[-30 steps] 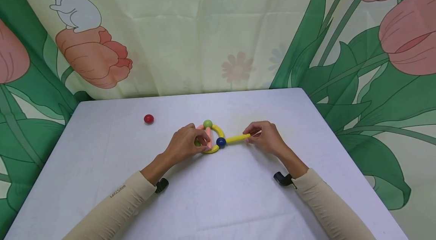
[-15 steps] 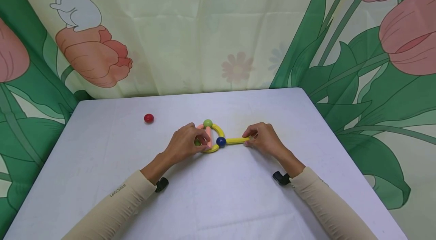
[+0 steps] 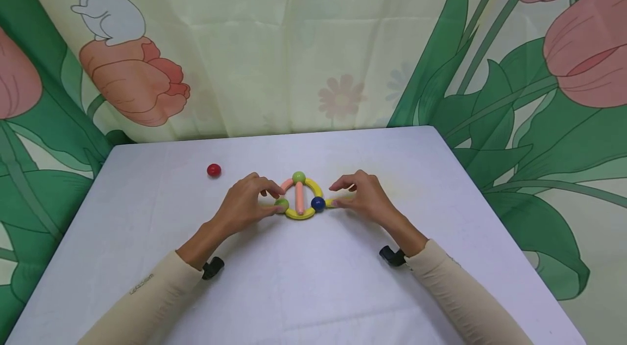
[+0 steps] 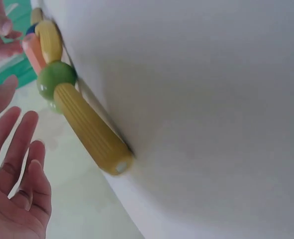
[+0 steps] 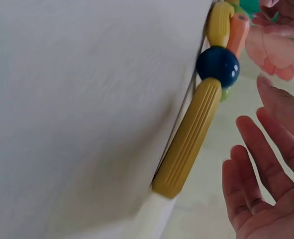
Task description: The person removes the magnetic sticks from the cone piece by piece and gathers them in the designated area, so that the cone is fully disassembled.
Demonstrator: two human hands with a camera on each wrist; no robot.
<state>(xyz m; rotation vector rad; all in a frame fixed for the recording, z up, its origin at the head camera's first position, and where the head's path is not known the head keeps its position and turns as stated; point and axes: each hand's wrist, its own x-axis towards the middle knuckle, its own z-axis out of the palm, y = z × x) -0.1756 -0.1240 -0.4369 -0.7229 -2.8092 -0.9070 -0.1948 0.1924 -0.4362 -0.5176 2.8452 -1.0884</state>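
A ring of curved yellow point(image 3: 300, 215) and pink toy building pieces lies flat on the table, joined by a light green ball point(image 3: 299, 177), another green ball point(image 4: 56, 78) and a dark blue ball point(image 5: 219, 66). Inside it, a straight pink rod point(image 3: 299, 198) runs down from the top ball. One straight yellow rod point(image 4: 94, 132) sticks out from the left green ball, another yellow rod point(image 5: 191, 139) from the blue ball. My left hand point(image 3: 245, 199) hovers by the left ball, fingers spread. Over the right rod, my right hand point(image 3: 364, 199) has loosely spread fingers, gripping nothing.
A loose red ball point(image 3: 214, 170) rests on the white-covered table point(image 3: 313, 279), behind and left of the ring. A printed curtain point(image 3: 245, 51) hangs just behind the table's far edge.
My right hand lowered the right yellow rod to line up beside the blue ball, then released it and slid left. My left hand drew back leftward from the pink rod, uncovering the left green ball.
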